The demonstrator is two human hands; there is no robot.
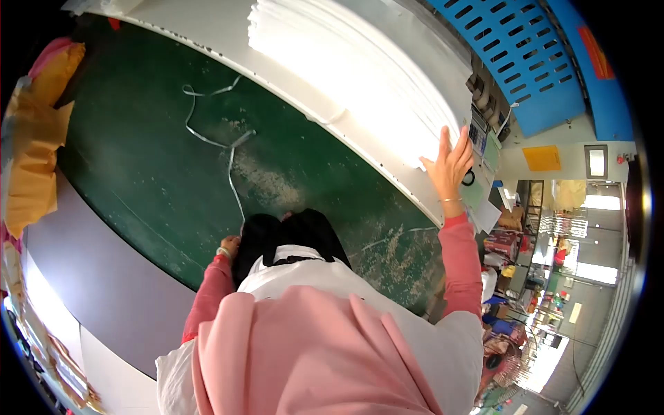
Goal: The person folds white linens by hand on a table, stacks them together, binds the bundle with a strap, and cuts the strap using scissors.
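A person in a pink top point(304, 346) stands on the green floor point(138, 166), left hand point(228, 245) low at the hip, its grip too hidden to tell; farther off, the right hand point(451, 162) lies open and flat on the stack of white sheets point(360, 69), likely thin, floppy and slippery, best lifted by the near edge
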